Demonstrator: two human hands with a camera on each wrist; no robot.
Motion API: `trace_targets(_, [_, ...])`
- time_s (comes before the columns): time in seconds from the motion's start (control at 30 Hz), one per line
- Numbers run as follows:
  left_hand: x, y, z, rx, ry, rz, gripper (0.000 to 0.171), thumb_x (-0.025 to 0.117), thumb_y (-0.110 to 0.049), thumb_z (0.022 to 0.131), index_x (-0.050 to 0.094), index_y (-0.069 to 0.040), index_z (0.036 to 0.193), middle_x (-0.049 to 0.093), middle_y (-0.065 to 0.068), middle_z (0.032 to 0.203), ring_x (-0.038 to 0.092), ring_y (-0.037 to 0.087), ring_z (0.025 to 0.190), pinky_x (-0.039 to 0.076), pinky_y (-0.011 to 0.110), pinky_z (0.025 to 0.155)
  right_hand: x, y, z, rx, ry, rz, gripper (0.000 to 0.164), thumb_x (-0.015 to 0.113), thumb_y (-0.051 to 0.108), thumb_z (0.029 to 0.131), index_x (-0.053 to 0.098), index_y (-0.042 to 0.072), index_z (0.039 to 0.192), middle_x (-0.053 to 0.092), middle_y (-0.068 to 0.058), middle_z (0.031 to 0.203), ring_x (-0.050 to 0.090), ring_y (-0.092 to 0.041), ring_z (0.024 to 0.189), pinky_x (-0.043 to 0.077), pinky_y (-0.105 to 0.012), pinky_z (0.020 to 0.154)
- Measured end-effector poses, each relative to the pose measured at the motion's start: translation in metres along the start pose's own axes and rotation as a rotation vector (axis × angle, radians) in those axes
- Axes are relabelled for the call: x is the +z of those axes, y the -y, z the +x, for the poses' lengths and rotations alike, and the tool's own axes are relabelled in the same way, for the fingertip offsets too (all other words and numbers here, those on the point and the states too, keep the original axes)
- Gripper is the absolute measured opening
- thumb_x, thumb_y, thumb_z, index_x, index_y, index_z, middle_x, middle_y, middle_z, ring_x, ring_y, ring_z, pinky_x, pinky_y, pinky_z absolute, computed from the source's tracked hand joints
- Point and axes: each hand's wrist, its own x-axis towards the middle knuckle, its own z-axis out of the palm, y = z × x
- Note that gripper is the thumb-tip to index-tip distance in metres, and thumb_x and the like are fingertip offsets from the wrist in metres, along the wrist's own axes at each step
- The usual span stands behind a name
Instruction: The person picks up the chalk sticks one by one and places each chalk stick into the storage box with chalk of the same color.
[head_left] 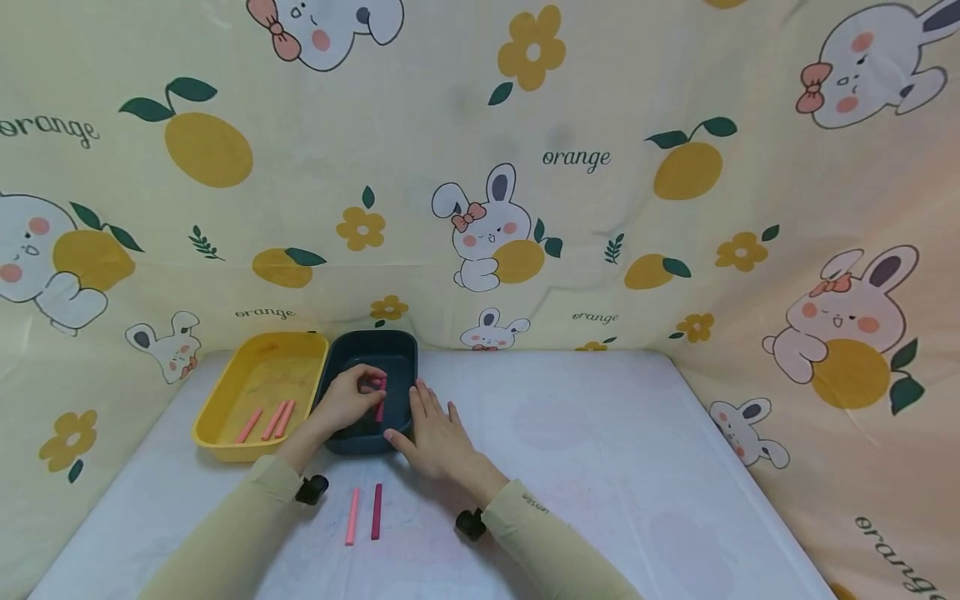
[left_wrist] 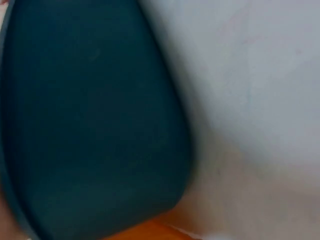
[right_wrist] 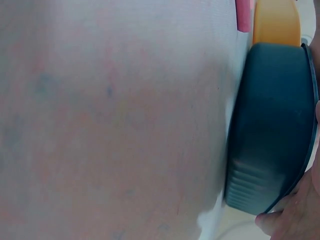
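Observation:
Over the inside of a dark teal bin, my left hand pinches a slim dark pink stick between thumb and fingers. The stick's lower end points down to the bin's floor. My right hand rests its straight fingers along the bin's right wall, thumb at the front corner. In the right wrist view its fingers lie at the rim of the bin. The left wrist view shows mostly the bin's outer wall, with the held stick out of sight.
A yellow bin stands against the teal one on the left, with several light pink sticks inside. On the white tabletop in front lie a light pink stick and a dark pink stick. A patterned cloth hangs behind.

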Motion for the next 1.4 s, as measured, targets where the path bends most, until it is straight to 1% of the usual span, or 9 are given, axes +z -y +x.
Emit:
trace_targets(0.2, [0.003, 0.006, 0.011, -0.071, 0.067, -0.037, 0.033, 0.065, -0.008, 0.100, 0.060, 0.002, 0.131, 0.064, 0.022, 0.123, 0.070, 0.024, 0.093, 0.058, 0.042, 0.090, -0.001, 0.000, 0.000, -0.005, 0.002, 0.004, 0.091, 0.035, 0.069, 0.104, 0.014, 0.007, 0.167, 0.006, -0.006, 0.175, 0.014, -0.024, 0.160, 0.014, -0.059, 0.125])
trace_targets(0.33, [0.005, 0.012, 0.017, -0.066, 0.101, -0.055, 0.034, 0.065, -0.005, 0.099, 0.060, 0.005, 0.131, 0.064, 0.022, 0.119, 0.070, 0.020, 0.085, 0.059, 0.039, 0.085, 0.000, 0.000, 0.000, -0.004, 0.001, -0.001, 0.091, 0.034, 0.069, 0.104, 0.014, 0.007, 0.167, 0.006, -0.006, 0.175, 0.014, -0.024, 0.160, 0.014, -0.058, 0.125])
trace_targets(0.47, [0.009, 0.016, 0.020, -0.062, 0.111, -0.072, 0.033, 0.066, -0.002, 0.097, 0.060, 0.008, 0.128, 0.065, 0.022, 0.114, 0.069, 0.019, 0.080, 0.061, 0.037, 0.077, 0.001, 0.000, 0.000, -0.002, 0.002, -0.003, 0.091, 0.034, 0.070, 0.103, 0.014, 0.008, 0.167, 0.006, -0.006, 0.175, 0.014, -0.024, 0.160, 0.015, -0.058, 0.125])
trace_targets(0.6, [0.012, 0.019, 0.022, -0.072, 0.111, -0.045, 0.031, 0.067, -0.001, 0.096, 0.062, 0.009, 0.125, 0.066, 0.021, 0.110, 0.069, 0.020, 0.079, 0.061, 0.036, 0.075, 0.002, -0.001, 0.000, -0.006, -0.001, -0.010, 0.092, 0.032, 0.071, 0.103, 0.013, 0.008, 0.167, 0.005, -0.006, 0.175, 0.014, -0.024, 0.160, 0.015, -0.058, 0.125])
trace_targets(0.7, [0.014, 0.021, 0.023, -0.076, 0.119, -0.013, 0.030, 0.067, -0.002, 0.096, 0.062, 0.008, 0.124, 0.066, 0.021, 0.109, 0.068, 0.022, 0.081, 0.061, 0.035, 0.075, 0.002, 0.000, 0.001, -0.008, -0.005, -0.017, 0.092, 0.032, 0.071, 0.103, 0.013, 0.007, 0.167, 0.005, -0.006, 0.175, 0.014, -0.024, 0.160, 0.016, -0.058, 0.125])
trace_targets(0.8, [0.015, 0.022, 0.025, -0.082, 0.123, -0.001, 0.029, 0.068, -0.001, 0.095, 0.062, 0.008, 0.122, 0.066, 0.020, 0.108, 0.067, 0.023, 0.082, 0.061, 0.035, 0.075, 0.001, 0.000, 0.000, -0.010, -0.004, -0.018, 0.091, 0.033, 0.070, 0.104, 0.013, 0.007, 0.167, 0.005, -0.007, 0.175, 0.014, -0.025, 0.160, 0.015, -0.059, 0.125])
trace_targets(1.03, [0.016, 0.025, 0.029, -0.074, 0.128, 0.070, 0.028, 0.069, -0.002, 0.094, 0.065, 0.008, 0.120, 0.066, 0.019, 0.106, 0.067, 0.023, 0.085, 0.060, 0.036, 0.076, 0.002, -0.001, 0.002, -0.010, -0.012, -0.027, 0.092, 0.030, 0.071, 0.103, 0.013, 0.007, 0.167, 0.005, -0.006, 0.175, 0.014, -0.024, 0.160, 0.015, -0.058, 0.125])
trace_targets(1.3, [0.016, 0.024, 0.028, -0.072, 0.130, 0.147, 0.030, 0.071, -0.004, 0.092, 0.067, 0.006, 0.121, 0.067, 0.016, 0.104, 0.065, 0.025, 0.089, 0.057, 0.040, 0.083, 0.002, -0.001, 0.003, -0.011, -0.015, -0.030, 0.092, 0.031, 0.071, 0.104, 0.013, 0.006, 0.167, 0.005, -0.007, 0.175, 0.015, -0.025, 0.160, 0.016, -0.059, 0.125])
trace_targets(1.4, [0.016, 0.022, 0.027, -0.079, 0.135, 0.156, 0.031, 0.071, -0.005, 0.093, 0.067, 0.005, 0.122, 0.068, 0.016, 0.106, 0.064, 0.026, 0.092, 0.056, 0.042, 0.086, 0.003, -0.001, 0.002, -0.008, -0.008, -0.026, 0.092, 0.032, 0.071, 0.103, 0.013, 0.007, 0.167, 0.005, -0.007, 0.175, 0.014, -0.024, 0.160, 0.015, -0.058, 0.125])
